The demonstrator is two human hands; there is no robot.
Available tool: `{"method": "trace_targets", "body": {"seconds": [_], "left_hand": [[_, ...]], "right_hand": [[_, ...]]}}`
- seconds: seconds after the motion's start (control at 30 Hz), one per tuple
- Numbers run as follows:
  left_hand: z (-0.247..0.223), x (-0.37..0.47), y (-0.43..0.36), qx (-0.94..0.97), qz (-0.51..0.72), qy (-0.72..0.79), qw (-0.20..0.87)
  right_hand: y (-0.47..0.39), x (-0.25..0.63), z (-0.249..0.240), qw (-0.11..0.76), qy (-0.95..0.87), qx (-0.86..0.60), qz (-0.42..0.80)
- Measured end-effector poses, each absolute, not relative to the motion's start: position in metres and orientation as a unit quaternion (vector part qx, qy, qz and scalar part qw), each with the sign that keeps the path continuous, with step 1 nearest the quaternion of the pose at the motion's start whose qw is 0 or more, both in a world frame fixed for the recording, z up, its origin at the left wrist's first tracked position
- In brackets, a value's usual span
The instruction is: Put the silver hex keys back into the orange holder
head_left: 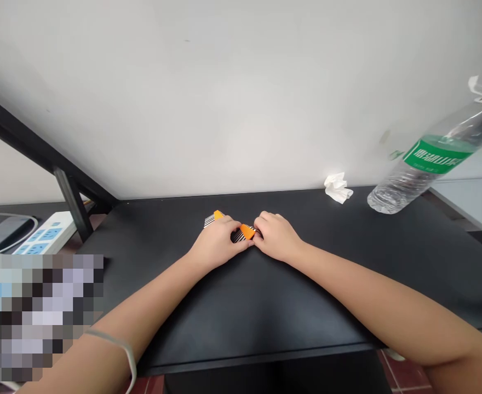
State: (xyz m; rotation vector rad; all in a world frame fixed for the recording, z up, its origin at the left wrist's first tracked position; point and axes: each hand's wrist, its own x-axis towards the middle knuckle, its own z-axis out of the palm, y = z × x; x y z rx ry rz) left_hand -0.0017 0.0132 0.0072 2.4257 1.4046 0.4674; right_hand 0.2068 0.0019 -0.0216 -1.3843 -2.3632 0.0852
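A small orange item with black-and-white stripes (248,232) lies low over the black tabletop (241,306), between my two hands. My left hand (218,241) is closed around its middle, thumb in front and fingers behind. Its far left end, orange and striped, sticks out beyond those fingers. With fingers curled, my right hand (277,236) grips the right end. Both hands cover much of the item, so its full shape and kind cannot be made out.
A large clear plastic bottle (438,156) with a green label stands at the back right. Near it, against the wall, is a crumpled white tissue (338,187). Left of a black metal frame (72,200) lies a white power strip (46,235). A blurred-out patch covers the lower left.
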Motion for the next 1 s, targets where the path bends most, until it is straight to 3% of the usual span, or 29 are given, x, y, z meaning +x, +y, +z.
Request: {"method": "trace_targets", "body": {"seconds": [0.4, 1.0], "left_hand": [[0.005, -0.001, 0.013, 0.811, 0.209, 0.482, 0.258], [0.014, -0.004, 0.012, 0.825, 0.178, 0.49, 0.219]], "right_hand": [[-0.004, 0.207, -0.023, 0.274, -0.845, -0.445, 0.112], [0.007, 0.225, -0.018, 0.327, -0.762, -0.53, 0.176]]}}
